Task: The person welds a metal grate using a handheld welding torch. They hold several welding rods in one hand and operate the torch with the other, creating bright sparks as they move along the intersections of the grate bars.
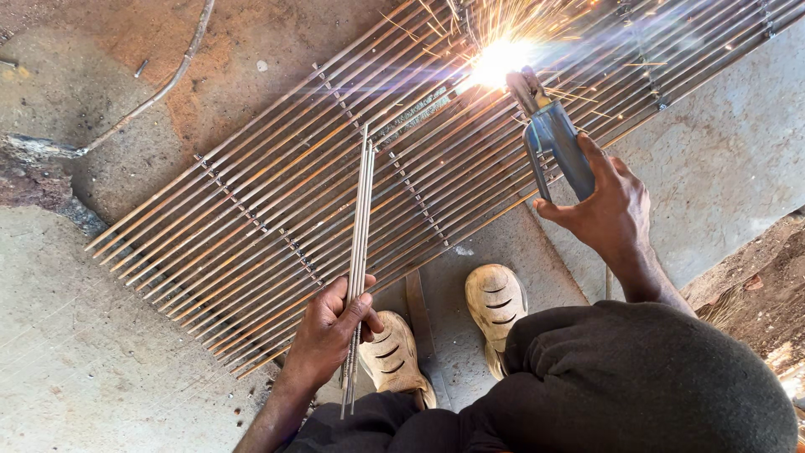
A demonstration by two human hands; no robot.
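Gripping a bundle of thin welding rods (359, 243), the left hand (329, 331) is closed around them above the metal grille (277, 193) lying on the ground. Fingers of the right hand (608, 210) clamp the electrode holder (555, 138), whose tip throws bright sparks (499, 59) at the grille's far edge.

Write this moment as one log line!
left hand: holds bundle of welding rods | right hand: grips electrode holder | sparks on metal grille
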